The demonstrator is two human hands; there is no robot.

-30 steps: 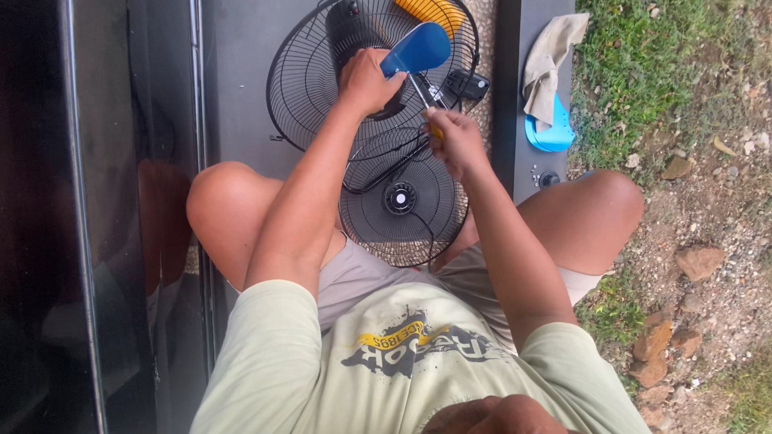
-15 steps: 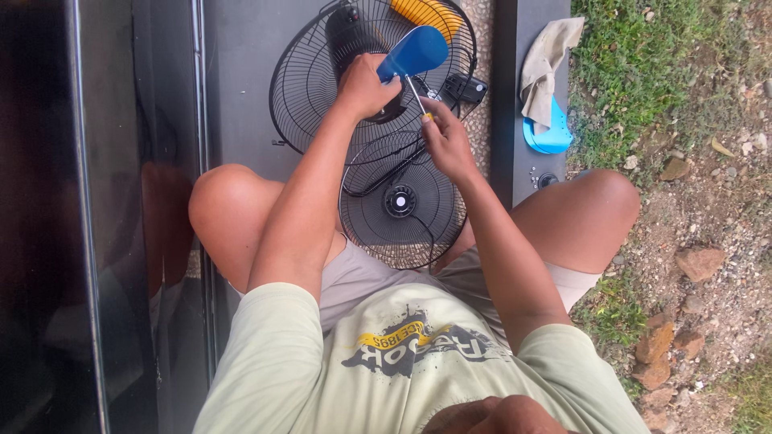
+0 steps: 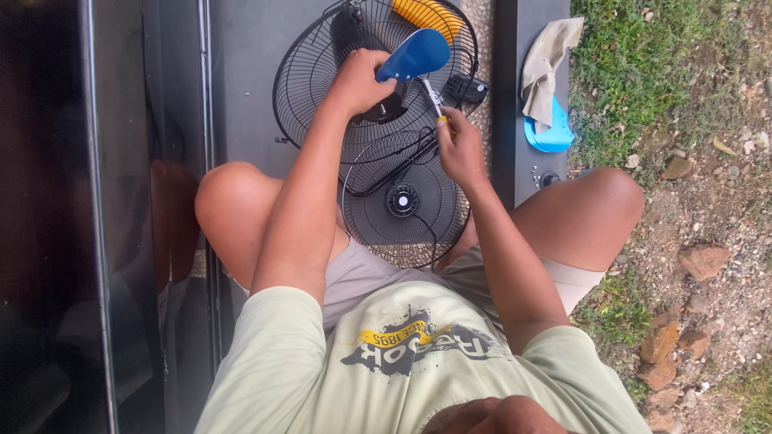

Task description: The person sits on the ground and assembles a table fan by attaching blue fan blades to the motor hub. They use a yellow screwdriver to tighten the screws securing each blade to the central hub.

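Observation:
I sit with a dismantled fan between my knees. My left hand grips the black motor housing inside the large rear wire guard, beside a blue fan blade. My right hand holds a screwdriver with a yellow band, its shaft pointing up toward the blade's hub. The smaller front grille lies just under my right hand, a black cable across it.
A yellow object lies at the top edge. On a dark slab to the right rest a beige cloth and another blue blade. Grass, dirt and stones lie right; a dark glass panel stands left.
My right hand has moved slightly up and left with the screwdriver, nearer the blade hub. My left hand stays on the motor housing.

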